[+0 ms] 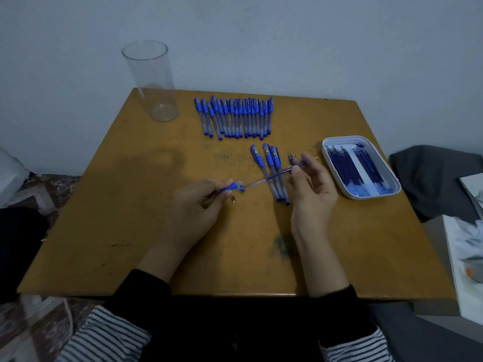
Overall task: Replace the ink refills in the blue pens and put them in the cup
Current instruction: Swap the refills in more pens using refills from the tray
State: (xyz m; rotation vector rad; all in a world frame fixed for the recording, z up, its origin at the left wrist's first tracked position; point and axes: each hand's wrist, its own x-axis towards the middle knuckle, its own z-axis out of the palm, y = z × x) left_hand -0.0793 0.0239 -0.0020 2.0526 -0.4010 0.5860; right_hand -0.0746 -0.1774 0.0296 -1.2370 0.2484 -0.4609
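Note:
My left hand (194, 205) grips a blue pen barrel (234, 186) by its blue grip end, pointing right. My right hand (311, 189) pinches a thin ink refill (278, 174) between thumb and fingers; the refill runs from the barrel's mouth up to the right, partly inside the barrel. Three blue capped pens (271, 173) lie on the table under the refill. A row of several blue pens (235, 117) lies at the back. A clear empty cup (151, 79) stands at the back left. A small metal tip (233, 198) lies below the barrel.
A white tray (339, 190) with several dark blue refills sits at the right of the wooden table (130, 231). Small pen parts (291, 156) lie near my right fingers. Dark cloth and papers lie off the table's right edge.

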